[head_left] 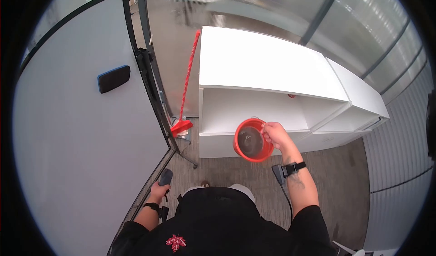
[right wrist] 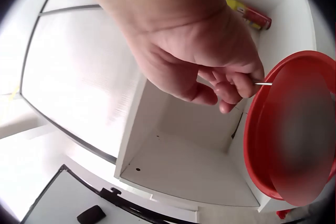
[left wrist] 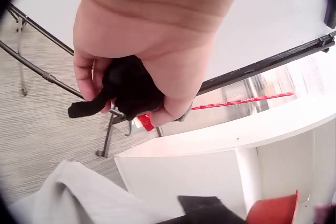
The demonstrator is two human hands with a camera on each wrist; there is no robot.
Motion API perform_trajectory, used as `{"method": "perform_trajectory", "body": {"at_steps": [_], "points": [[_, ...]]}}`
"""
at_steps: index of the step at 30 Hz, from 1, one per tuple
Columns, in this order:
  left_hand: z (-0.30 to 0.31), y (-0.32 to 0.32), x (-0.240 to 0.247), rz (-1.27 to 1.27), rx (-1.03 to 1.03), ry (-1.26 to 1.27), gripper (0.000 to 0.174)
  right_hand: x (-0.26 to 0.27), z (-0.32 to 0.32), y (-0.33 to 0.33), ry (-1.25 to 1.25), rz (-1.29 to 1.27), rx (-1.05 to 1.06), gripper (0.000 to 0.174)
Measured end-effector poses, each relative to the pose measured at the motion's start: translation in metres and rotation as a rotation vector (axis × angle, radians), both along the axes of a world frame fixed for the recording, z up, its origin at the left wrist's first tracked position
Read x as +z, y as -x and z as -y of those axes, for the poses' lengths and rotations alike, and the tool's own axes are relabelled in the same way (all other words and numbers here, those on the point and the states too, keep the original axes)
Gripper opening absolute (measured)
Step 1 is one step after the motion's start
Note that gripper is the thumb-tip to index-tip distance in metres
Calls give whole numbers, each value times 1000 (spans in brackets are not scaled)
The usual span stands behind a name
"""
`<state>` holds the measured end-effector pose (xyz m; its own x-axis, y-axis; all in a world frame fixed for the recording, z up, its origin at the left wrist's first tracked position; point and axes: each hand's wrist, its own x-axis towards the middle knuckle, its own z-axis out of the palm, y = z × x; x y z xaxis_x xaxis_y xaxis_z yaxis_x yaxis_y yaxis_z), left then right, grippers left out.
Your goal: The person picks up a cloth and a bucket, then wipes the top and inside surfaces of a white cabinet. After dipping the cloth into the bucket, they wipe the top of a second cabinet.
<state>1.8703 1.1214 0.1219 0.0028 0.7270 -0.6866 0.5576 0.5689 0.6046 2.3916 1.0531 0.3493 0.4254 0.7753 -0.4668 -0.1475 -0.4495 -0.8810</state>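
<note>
My right hand [head_left: 277, 135] grips the thin wire handle [right wrist: 263, 84] of a red bucket [head_left: 237, 142], its fingers curled at the bucket's rim. Murky grey-brown water [head_left: 250, 141] shows inside. The bucket hangs in front of a white cabinet [head_left: 272, 58]. My left hand [head_left: 158, 193] is low at my left side, beside the whiteboard's lower edge, holding a dark grey, soft-looking bundle [head_left: 165, 177]. Seen from the left wrist, fingers and thumb wrap this black bundle [left wrist: 131, 85], and a short strap-like end sticks out. Its exact kind I cannot tell.
To the left stands a large whiteboard [head_left: 68, 133] with a black and blue eraser [head_left: 113, 79] on it. A red-handled broom [head_left: 188, 79] leans beside the cabinet. A red and yellow can [right wrist: 251, 15] lies inside the open shelf. The whiteboard's wheeled foot [head_left: 194, 166] reaches across the floor.
</note>
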Motion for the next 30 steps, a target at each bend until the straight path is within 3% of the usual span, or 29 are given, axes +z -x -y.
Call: {"method": "perform_trajectory", "body": {"at_steps": [1,5,9,11,12,13,15,16,18,19,20,21,24,26,28,30], "points": [[-7,-4,-1,86,37,-14,40,-6,-20,-5,4,-7,13,10],[-7,4,-10,81,122,-11,40,-26,-92,-11,-95,-177,-19,8],[47,28,-13,-10,471,76,32,-30,-145,-19,-120,-284,-37,9],[88,51,-32,63,699,213,30,-30,-167,-22,-134,-306,12,9],[121,82,-79,102,491,117,33,-36,-177,-25,-136,-318,35,10],[163,120,-115,109,511,104,33,-44,-186,-28,-132,-316,56,11],[203,132,-155,-534,-776,-148,43,-48,-197,-36,-186,-515,-7,16],[205,120,-151,-537,-758,-154,43,-44,-199,-37,-198,-625,-76,22],[226,94,-139,-389,-309,101,46,-38,-204,-41,-228,-707,-79,31],[230,91,-134,-391,-303,109,46,-38,-204,-42,-290,-703,-29,32],[217,63,-128,-342,-110,153,45,-40,-202,-44,-346,-699,18,33],[212,52,-120,-290,80,188,43,-48,-200,-53,-405,-865,114,36],[197,9,-97,-134,659,300,44,-12,-191,-33,-342,-703,47,29],[139,-60,43,-75,636,256,45,-37,-191,-52,-362,-580,167,29],[112,-79,68,-122,530,104,42,-61,-193,-64,-401,-458,281,29],[90,-74,44,-60,499,20,40,-77,-196,-68,-346,240,316,38]]}}
